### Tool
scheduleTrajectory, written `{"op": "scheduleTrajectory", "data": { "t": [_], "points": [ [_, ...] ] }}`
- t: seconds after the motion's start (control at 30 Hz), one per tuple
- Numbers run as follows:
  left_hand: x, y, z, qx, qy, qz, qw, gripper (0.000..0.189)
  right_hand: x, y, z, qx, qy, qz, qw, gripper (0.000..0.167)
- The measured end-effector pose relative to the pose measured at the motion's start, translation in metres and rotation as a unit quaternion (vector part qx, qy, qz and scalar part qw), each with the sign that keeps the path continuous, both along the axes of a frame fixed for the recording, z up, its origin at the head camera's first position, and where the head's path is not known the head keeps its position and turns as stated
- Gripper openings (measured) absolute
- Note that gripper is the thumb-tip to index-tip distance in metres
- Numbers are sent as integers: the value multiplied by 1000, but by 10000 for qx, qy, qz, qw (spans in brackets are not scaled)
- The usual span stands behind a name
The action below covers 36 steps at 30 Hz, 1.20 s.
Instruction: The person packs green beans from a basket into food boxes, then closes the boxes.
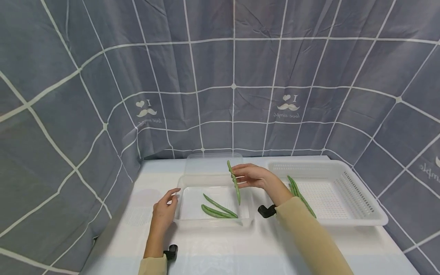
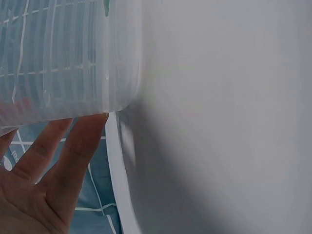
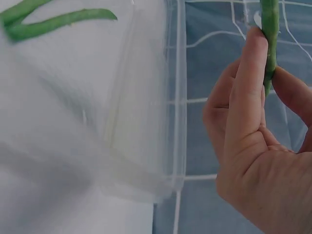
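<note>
The right hand has thumb and fingers clamped on a slender green bean, held upright near the right side of a clear rectangular plastic container; a fingertip pinch probably suits so thin a pod. The left hand has its fingers apart, fingertips touching the container's left wall, perhaps to steady so light a box. Inside, other green beans lie slantwise on the floor; overlap hides their exact count. Behind stands a clear flat plastic piece, possibly a lid. To the right, a white slotted plastic basket holds more beans along its left side, within the right arm's easy reach. All rest on a white desk.
</note>
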State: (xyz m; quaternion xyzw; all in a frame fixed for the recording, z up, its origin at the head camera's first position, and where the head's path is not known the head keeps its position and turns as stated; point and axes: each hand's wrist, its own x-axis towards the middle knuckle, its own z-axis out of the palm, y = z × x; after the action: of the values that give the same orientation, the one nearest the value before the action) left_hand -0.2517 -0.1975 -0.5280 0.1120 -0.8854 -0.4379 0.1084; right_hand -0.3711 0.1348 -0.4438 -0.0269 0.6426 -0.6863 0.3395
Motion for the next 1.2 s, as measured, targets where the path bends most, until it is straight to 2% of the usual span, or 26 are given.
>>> {"op": "scheduleTrajectory", "data": {
  "t": [0.1,0.3,0.47,0.73,0.97,1.2],
  "points": [
    [0,0,1,12,14,8,10000,36,-1,-17,-5,117,-60,108,9999,32],
    [1,0,1,-2,-43,8,10000,36,-3,-44,-11,714,-27,510,9961,41],
    [1,1,2,22,-61,48,10000,36,-7,-59,-18,1227,3,742,9897,30],
    [1,-1,2,18,-31,-19,10000,36,-9,-71,-28,1950,47,995,9757,26],
    [1,0,2,-36,33,32,10000,37,-7,-75,-31,2173,110,1160,9691,30],
    [0,-1,1,8,49,34,10000,36,-6,-74,-30,2052,51,1207,9712,37]
  ]
}}
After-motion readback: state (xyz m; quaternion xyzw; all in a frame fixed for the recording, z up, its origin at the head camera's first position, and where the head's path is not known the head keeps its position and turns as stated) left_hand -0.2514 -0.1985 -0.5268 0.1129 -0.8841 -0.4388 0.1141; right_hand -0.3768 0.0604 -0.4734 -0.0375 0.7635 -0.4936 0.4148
